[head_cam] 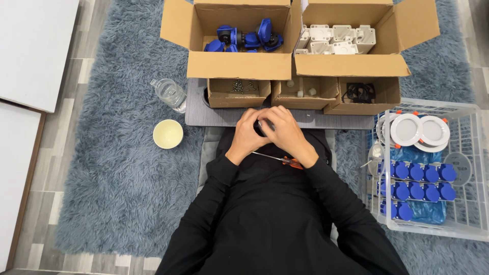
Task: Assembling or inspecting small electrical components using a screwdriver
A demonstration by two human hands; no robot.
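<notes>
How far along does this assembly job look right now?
Done: rows of blue-capped units fill the white basket. In hand: left hand and right hand close around one small part, mostly hidden. Left: blue parts and white housings remain in the boxes.

A person in black, both hands bare

The person is wearing a plain black long-sleeved top [277, 214], loose and softly creased, showing no print, buttons or markings. The sleeves are running all the way down to the wrists, the left cuff [224, 162] ending just left of the orange-handled screwdriver [285, 161] and the right cuff [313, 164] ending just right of its handle. Beyond the cuffs, the left hand [248, 133] and right hand [284, 131], just above the screwdriver, are wearing no gloves, rings or watch. Dark clothing is also covering the lap under the screwdriver.
</notes>
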